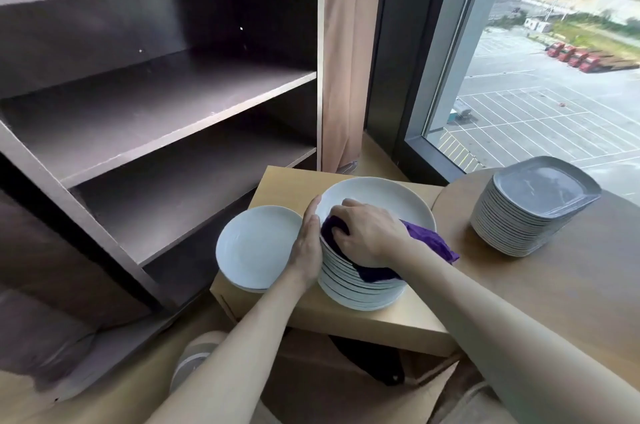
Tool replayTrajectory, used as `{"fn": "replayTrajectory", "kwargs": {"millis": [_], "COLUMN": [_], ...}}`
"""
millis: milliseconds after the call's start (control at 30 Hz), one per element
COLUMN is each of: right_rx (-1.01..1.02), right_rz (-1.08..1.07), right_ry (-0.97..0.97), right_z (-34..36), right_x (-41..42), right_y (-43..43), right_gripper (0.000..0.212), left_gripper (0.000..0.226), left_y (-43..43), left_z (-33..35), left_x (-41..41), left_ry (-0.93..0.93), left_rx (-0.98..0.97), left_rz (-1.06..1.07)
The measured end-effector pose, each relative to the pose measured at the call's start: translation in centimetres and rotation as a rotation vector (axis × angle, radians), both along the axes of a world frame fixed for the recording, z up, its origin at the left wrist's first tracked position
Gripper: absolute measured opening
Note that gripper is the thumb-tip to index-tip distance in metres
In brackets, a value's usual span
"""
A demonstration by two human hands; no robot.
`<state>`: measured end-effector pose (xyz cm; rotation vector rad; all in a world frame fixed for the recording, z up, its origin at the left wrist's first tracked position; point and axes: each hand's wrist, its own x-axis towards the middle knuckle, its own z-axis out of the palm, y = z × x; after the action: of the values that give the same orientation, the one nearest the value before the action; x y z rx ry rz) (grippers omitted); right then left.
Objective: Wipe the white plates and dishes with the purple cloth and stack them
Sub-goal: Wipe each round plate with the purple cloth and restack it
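Right hand [367,233] is down in the top plate [381,195], fingers curled round the purple cloth [429,240] and pressing it into the plate's near left side; the cloth's loose tail trails out under the wrist and over the rim on the right. That plate sits on the tall stack [360,295] right under the grip. Left hand [306,247] lies flat against the stack's left side, fingers straight, thumb up by the top rim. Just left of that hand is a low stack [256,243] of round plates; both stacks are on the low table [374,323]. Well right of the cloth, square dishes [530,215] are piled on the round table [554,285]. Dark shelves [156,105] stand beyond the left hand.
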<state>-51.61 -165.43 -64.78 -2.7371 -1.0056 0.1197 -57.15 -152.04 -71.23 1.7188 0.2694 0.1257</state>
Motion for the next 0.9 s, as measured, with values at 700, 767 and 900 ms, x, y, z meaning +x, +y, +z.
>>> {"fn": "replayTrajectory", "kwargs": {"millis": [700,767,900], "right_rx": [-0.329,-0.346,-0.318], "right_rz": [-0.130,-0.120,-0.054], "right_ry": [-0.362,-0.284,-0.053], "right_z": [-0.3,0.2,1.4], "right_x": [5.6,4.9,2.8], "right_y": [-4.8,-6.0,-6.4], "right_gripper": [0.033,0.033,0.028], "left_gripper": [0.049,0.048,0.047], "left_y": [-0.4,-0.4,-0.5], "left_z": [0.5,0.3,0.1], "left_x": [-0.6,-0.5,-0.5], "left_ry": [-0.014,-0.020,-0.029], "left_rx": [0.142,0.143,0.143], "left_rz": [-0.005,-0.006,-0.004]}}
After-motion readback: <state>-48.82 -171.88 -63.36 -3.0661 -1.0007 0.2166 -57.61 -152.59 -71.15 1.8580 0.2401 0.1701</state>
